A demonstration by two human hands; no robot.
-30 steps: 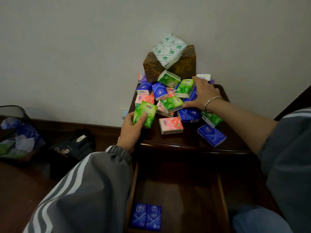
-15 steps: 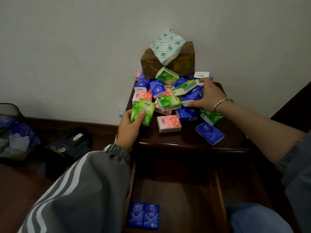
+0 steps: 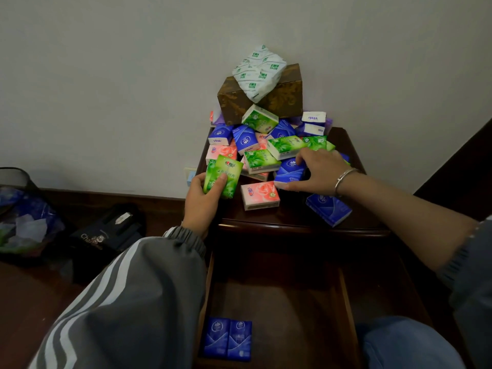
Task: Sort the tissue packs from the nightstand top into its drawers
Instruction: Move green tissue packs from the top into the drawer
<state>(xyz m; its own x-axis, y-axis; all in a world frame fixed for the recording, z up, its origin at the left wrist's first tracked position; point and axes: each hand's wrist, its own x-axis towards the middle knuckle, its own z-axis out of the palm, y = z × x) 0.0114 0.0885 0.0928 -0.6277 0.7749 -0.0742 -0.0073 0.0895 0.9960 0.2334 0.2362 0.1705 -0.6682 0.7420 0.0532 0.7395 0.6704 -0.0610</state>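
Several green, blue and pink tissue packs lie heaped on the dark wooden nightstand point(image 3: 287, 222). My left hand point(image 3: 201, 201) grips a green pack point(image 3: 223, 175) at the top's left front corner. My right hand point(image 3: 318, 173), a bracelet on its wrist, closes its fingers around a blue pack point(image 3: 290, 170) in the middle of the heap. A pink pack point(image 3: 260, 195) lies between my hands, and another blue pack point(image 3: 328, 209) sits at the front right. Below, the open drawer point(image 3: 346, 296) holds two blue packs point(image 3: 227, 339) side by side at its front left.
A brown patterned tissue box point(image 3: 282, 99) stands at the back against the wall, with a white soft tissue pack point(image 3: 258, 71) on top. On the floor to the left are a dark bag point(image 3: 106, 235) and a bin with plastic bags point(image 3: 24, 219).
My right hand has come forward from the back of the heap and closed on a blue pack in the middle. My left hand holds the green pack in about the same place.
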